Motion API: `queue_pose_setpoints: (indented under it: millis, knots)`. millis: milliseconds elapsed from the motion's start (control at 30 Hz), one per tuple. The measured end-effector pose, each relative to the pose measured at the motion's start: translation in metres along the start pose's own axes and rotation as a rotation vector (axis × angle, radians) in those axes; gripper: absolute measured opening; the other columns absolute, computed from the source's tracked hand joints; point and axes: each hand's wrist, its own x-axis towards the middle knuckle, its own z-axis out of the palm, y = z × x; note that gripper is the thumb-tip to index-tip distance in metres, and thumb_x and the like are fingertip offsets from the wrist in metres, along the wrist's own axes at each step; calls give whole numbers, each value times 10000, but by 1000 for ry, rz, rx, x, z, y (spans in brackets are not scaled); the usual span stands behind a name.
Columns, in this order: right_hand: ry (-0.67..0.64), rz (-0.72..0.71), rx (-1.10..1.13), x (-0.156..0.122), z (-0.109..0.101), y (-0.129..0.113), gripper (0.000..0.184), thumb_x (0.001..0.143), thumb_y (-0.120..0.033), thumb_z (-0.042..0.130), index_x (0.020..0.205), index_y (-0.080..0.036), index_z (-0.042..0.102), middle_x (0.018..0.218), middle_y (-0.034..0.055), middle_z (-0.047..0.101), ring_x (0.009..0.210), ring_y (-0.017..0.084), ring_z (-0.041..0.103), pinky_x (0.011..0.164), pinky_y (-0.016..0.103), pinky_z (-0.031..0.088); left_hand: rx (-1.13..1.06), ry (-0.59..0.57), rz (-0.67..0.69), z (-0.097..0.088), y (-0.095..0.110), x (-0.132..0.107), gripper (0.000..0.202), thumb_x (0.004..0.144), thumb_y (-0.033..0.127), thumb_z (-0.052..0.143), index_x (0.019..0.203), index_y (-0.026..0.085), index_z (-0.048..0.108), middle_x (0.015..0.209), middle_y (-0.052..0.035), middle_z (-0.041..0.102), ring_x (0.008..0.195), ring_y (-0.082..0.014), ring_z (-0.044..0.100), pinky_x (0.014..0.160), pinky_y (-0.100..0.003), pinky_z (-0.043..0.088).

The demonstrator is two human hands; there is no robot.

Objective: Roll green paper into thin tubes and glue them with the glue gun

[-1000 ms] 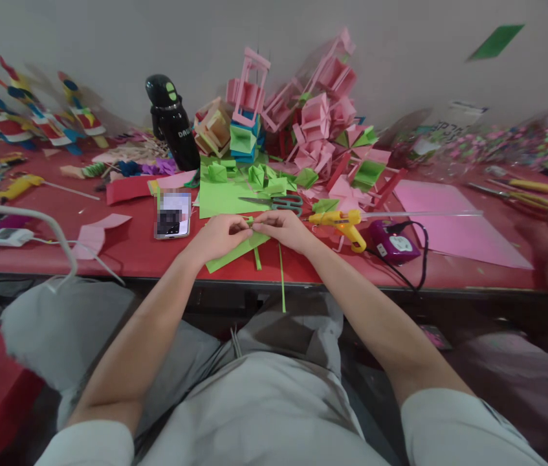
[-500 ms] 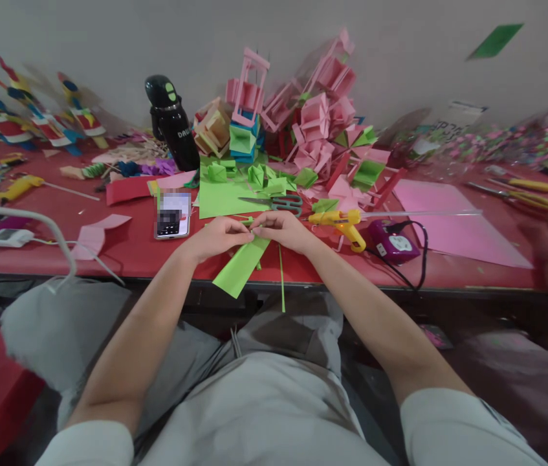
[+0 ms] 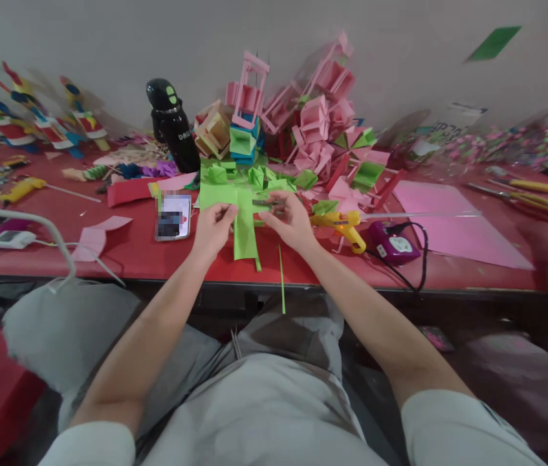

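A light green paper strip stands upright in front of me, its lower end over the table's front part. My left hand pinches its left edge between thumb and fingers. To the right of the strip, my right hand has its thumb and fingers apart, over the scissors. Their handles are mostly covered by that hand, and I cannot make out a firm grip. A thin green paper strip hangs over the table edge below.
A yellow glue gun and a purple power box lie to the right, beside pink paper. At left are a phone and black bottle. Folded pink paper pieces are piled behind.
The wide green strip has swung from slanting toward me to nearly upright. My right hand has let go of it and moved over the scissors; my left hand still holds it.
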Motion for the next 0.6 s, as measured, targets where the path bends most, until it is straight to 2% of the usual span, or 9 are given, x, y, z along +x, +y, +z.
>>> queue_pose_setpoints:
  millis: [67,133,200,300,433,533,600]
  knots:
    - [85,-123,-133,-2,-3,-6,416,844,-533,679,1098,-214,600,1132,114,646,946,213,623,805,370,531,-42,51,-3,2,-4,3,299,892,477,596,911,180,619,642,9,583,532,-120,563,468,-225,429]
    - [110,-245,-261,-3,-5,-11,292,879,-479,647,1010,-217,636,1098,115,669,1053,255,610,917,431,492,-90,74,2,4,-7,5,299,894,483,594,939,188,574,714,-5,625,579,-135,624,496,-236,481]
    - [73,-317,-368,-4,-7,-15,217,913,-427,604,969,-224,656,1052,101,701,1106,271,606,1014,476,422,-133,74,-10,6,-8,7,263,902,444,592,961,194,534,772,-19,658,631,-149,674,548,-254,532]
    - [-31,-372,-505,-7,-5,-18,192,934,-396,581,981,-236,675,1035,71,727,1115,262,610,1074,480,345,-202,82,-49,10,-9,7,196,912,348,591,985,189,504,809,-35,686,663,-158,705,607,-279,573]
    - [-163,-436,-686,-11,0,-20,275,899,-440,650,1054,-217,696,1135,98,694,1099,277,573,969,439,380,-287,105,-71,14,-10,1,267,917,292,586,1134,183,475,915,-64,716,689,-167,722,635,-305,598]
    - [-253,-421,-786,-15,2,-19,219,942,-375,602,1025,-206,714,1036,105,687,993,261,567,854,400,403,-244,108,-72,15,-12,-10,388,937,313,549,1291,218,423,1024,-75,714,765,-178,738,651,-306,610]
    - [-298,-424,-778,-18,0,-19,220,978,-336,545,989,-205,721,954,91,684,922,234,576,830,377,416,-223,121,-81,13,-13,-18,451,937,319,543,1349,242,377,1053,-72,707,789,-180,743,657,-304,616]
